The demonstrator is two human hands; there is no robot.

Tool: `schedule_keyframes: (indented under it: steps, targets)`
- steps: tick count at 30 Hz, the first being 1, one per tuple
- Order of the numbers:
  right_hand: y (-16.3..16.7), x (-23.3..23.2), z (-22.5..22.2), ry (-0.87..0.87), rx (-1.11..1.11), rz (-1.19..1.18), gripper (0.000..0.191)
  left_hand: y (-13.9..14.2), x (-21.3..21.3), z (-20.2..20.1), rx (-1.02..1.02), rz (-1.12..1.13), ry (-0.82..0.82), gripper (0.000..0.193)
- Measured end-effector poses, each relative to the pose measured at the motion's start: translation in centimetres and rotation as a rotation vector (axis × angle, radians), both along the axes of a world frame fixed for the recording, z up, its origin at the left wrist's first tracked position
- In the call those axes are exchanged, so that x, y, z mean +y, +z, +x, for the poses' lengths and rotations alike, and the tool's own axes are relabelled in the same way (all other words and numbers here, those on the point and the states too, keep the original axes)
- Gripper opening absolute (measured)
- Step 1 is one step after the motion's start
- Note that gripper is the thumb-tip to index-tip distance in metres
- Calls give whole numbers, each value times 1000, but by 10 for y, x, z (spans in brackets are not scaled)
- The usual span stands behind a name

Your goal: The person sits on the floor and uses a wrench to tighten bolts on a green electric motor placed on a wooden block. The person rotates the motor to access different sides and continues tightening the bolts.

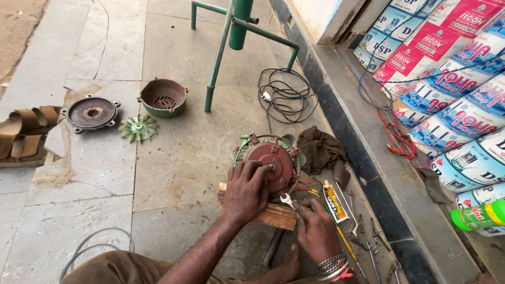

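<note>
Here, one motor, two hands.

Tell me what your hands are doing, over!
Left hand pressing on round rusty-red motor end cover. Right hand holding small silver spanner at its rim. Motor sits on wooden block. Brown rag, loose tools alongside.

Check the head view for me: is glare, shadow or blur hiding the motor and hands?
Head view: even, soft daylight, no hard shadows or glare on the motor; left hand and right hand are sharp; wide-lens bending shows at the edges, curving the stacked sacks.
</note>
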State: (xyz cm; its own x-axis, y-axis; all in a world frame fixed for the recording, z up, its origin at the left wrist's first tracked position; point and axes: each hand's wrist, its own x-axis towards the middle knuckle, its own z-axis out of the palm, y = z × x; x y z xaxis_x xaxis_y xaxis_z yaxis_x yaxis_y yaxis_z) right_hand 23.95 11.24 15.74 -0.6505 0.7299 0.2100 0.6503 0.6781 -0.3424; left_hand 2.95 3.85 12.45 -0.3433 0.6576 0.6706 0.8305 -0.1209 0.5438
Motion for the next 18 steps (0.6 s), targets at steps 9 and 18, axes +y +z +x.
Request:
schedule_keyframes:
  steps: [9,18]
  targets:
    - [-19,-55,-36,-247,-6,189,34,-3,-2,-4,-54,129,60,35]
    - [-7,-12,12,-120,123,65,30,-5,-4,-9,-568,400,104,26]
